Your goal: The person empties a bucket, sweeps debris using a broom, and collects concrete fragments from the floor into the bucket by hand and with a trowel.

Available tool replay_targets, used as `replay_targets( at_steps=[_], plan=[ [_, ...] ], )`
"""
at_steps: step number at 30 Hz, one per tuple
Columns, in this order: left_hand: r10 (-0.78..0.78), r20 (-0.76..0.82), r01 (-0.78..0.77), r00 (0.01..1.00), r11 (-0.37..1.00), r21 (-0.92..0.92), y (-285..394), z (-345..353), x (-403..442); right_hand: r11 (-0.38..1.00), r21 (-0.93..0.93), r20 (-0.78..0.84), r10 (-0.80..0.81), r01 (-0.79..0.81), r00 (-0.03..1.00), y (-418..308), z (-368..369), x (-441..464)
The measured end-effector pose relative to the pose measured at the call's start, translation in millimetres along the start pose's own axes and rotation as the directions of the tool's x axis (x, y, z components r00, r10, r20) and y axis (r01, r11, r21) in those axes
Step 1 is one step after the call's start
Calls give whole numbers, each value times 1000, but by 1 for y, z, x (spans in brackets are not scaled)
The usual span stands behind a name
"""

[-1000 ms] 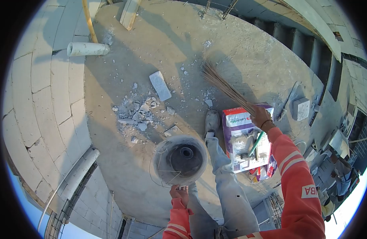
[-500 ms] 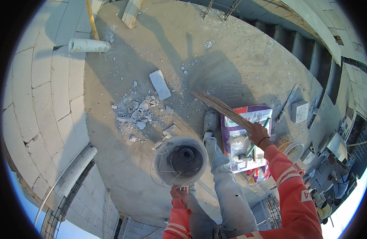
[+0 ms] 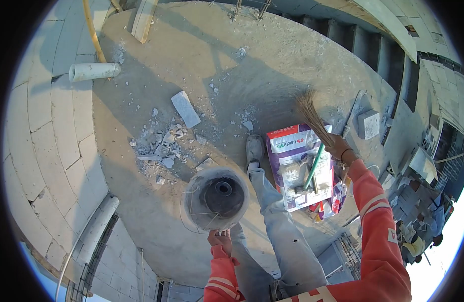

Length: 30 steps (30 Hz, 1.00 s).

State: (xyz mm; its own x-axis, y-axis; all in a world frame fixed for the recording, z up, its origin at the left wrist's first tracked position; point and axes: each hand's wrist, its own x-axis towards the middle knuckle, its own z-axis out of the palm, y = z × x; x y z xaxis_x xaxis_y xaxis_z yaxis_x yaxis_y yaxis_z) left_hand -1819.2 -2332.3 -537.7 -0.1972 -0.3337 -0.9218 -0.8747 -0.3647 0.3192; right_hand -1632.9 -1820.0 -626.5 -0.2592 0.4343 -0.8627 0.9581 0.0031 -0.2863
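The right hand [image 3: 338,149], right of centre in the frame, is closed around the bound end of a broom [image 3: 313,117]. The broom slants up and left from the fist, its bristles fanned out above the bag [image 3: 291,146]; whether their tips touch the floor [image 3: 151,216] I cannot tell. The left hand [image 3: 221,241], at lower centre, grips the near rim of a bucket [image 3: 195,209], whose mouth faces up at the camera, with a thin wire handle hanging at its left side.

The bag lies right of centre, printed white, red and purple, with a grey smear on its face. A green-handled tool [image 3: 314,167] lies on it, just below the right hand. A shoe [image 3: 254,147] stands just left of the bag.

Left of centre, rubble [image 3: 164,147] is heaped on the floor, with a white block [image 3: 185,109] just above it. A grey block [image 3: 369,125] sits at right, beyond the bag. A pipe [image 3: 93,71] lies at upper left, against the wall [image 3: 60,141].
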Motion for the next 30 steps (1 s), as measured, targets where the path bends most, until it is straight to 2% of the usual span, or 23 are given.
replay_targets(
  at_steps=[1,3,5,7,9,10,11,12,14,16,17,18,20,22,24,26,27,29,30],
  plan=[
    [-1,-5,1,1000,1000,-1,-2,-2,3,997,-48,48,-53,55,997,-20,7,-18],
    [-17,24,18,1000,999,-34,2,-7,10,997,65,208,-59,46,976,-52,9,-52],
    [0,4,0,1000,1000,-22,6,-2,-1,985,168,238,-90,51,967,-83,12,-82],
    [20,-25,-20,999,1000,-22,7,-3,-7,990,129,67,-62,53,996,-88,17,-80],
    [7,-32,-7,999,1000,6,6,-5,-9,979,99,-196,-158,180,968,-66,23,-35],
    [17,-37,-17,999,1000,-10,7,-5,-8,982,160,-231,-60,99,971,-68,18,-7],
    [10,-53,-11,999,1000,-7,5,-6,-7,957,29,-413,-251,288,876,-58,20,31],
    [1,-70,-1,998,1000,-2,3,-7,-6,987,53,-402,-119,153,908,-62,16,68],
    [0,-70,-1,998,1000,-13,0,-8,1,995,45,-420,-65,93,905,-73,21,133],
    [-9,-75,7,997,1000,-25,-6,-11,7,977,-172,-373,-186,129,909,-84,51,169],
    [-11,-34,11,999,1000,-25,-7,-15,11,961,-213,-289,-233,175,928,-93,77,173],
    [-15,5,15,1000,1000,-26,-9,-19,12,969,-197,-213,-188,147,959,-111,101,159],
    [-27,-35,26,999,999,-36,-13,-15,3,887,-354,-60,-339,297,939,-139,136,110],
    [-32,-56,30,998,999,-42,-12,-13,2,749,-513,173,-388,420,905,-146,172,66],
    [-37,-80,30,996,997,-77,-10,-27,3,871,-380,127,-283,310,951,-150,200,20],
    [-29,-75,20,997,993,-120,-8,-35,2,941,-194,20,-279,277,960,-151,207,-24],
    [-29,-65,19,997,989,-144,-7,-40,2,933,-200,32,-300,300,953,-143,219,-38],
    [-17,-44,10,999,987,-157,-8,-60,13,882,8,-377,-434,471,819,-115,250,-47],
    [-17,-16,14,1000,989,-147,-7,-67,16,873,2,-366,-453,488,813,-107,261,-47]
  ],
)
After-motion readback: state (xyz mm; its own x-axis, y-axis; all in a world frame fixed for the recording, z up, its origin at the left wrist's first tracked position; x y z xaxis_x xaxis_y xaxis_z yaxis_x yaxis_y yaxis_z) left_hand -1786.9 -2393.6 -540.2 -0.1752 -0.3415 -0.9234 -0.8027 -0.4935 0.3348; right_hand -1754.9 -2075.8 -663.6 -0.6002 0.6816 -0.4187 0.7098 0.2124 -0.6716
